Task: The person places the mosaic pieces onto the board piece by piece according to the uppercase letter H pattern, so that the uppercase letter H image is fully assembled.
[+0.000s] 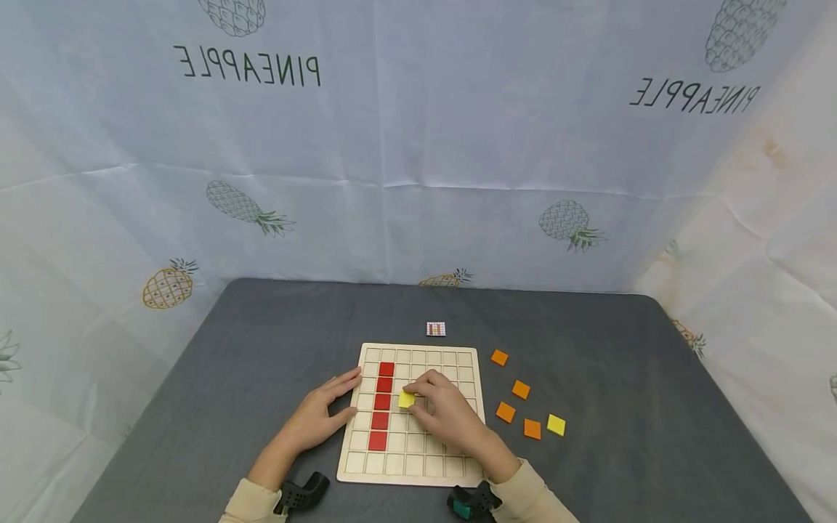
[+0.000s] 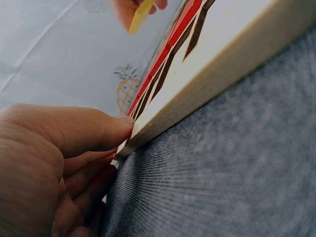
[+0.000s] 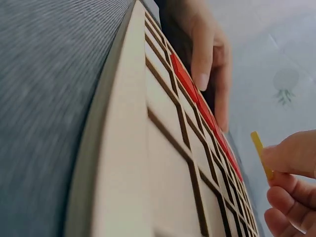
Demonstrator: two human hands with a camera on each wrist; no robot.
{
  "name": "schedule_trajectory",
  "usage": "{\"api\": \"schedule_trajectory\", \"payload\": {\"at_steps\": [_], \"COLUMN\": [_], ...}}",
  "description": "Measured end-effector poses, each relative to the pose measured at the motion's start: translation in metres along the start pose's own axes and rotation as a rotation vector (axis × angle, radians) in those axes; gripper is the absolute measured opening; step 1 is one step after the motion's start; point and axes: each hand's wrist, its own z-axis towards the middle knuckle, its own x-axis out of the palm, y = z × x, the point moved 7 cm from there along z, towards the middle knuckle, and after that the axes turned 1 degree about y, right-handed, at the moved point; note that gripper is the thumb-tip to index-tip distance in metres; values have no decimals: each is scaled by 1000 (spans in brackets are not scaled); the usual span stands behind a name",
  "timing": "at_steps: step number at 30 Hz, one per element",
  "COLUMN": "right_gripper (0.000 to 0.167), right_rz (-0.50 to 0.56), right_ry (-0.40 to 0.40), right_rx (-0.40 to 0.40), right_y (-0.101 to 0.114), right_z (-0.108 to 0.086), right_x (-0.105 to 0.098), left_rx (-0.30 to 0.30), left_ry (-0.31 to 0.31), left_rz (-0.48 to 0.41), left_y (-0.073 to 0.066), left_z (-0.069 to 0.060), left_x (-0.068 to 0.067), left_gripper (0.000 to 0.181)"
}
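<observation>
Tile, yellow, thin and square, hovers over the board, pinched in the right hand. It should handle light and stiff, perhaps slick, best taken by opposite edges. The left hand, loosely extended, touches the board's edge; pale, wood-like, grooved into squares, the board bears red tiles.

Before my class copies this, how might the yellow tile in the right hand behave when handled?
The yellow tile looks stiff: its edge is straight. It's probably light, being thin. Flat, it should slide, not roll.
</observation>
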Motion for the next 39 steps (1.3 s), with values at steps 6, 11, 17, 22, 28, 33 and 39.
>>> {"api": "schedule_trajectory", "payload": {"at_steps": [6, 11, 17, 22, 28, 33, 39], "right_gripper": [24, 22, 23, 25, 26, 28, 33], "right_rz": [54, 34, -6, -9, 16, 32, 41], "right_ry": [46, 28, 10, 10, 1, -16, -35], "right_rx": [68, 77, 53, 42, 40, 62, 74], "right_y": [-3, -4, -5, -5, -7, -8, -8], "right_z": [6, 6, 5, 2, 0, -1, -2], "right_x": [15, 19, 22, 23, 24, 23, 15], "left_rx": [-7, 9, 15, 6, 9, 16, 26], "left_ry": [2, -4, -12, -11, -8, -10, -12], "left_rz": [-9, -12, 3, -4, -3, -8, 9], "left_y": [2, 1, -1, -1, -2, -1, 0], "left_z": [0, 1, 1, 0, 0, -1, 0], "left_x": [1, -1, -2, -1, 0, -1, 0], "left_gripper": [52, 52, 53, 53, 53, 53, 52]}}
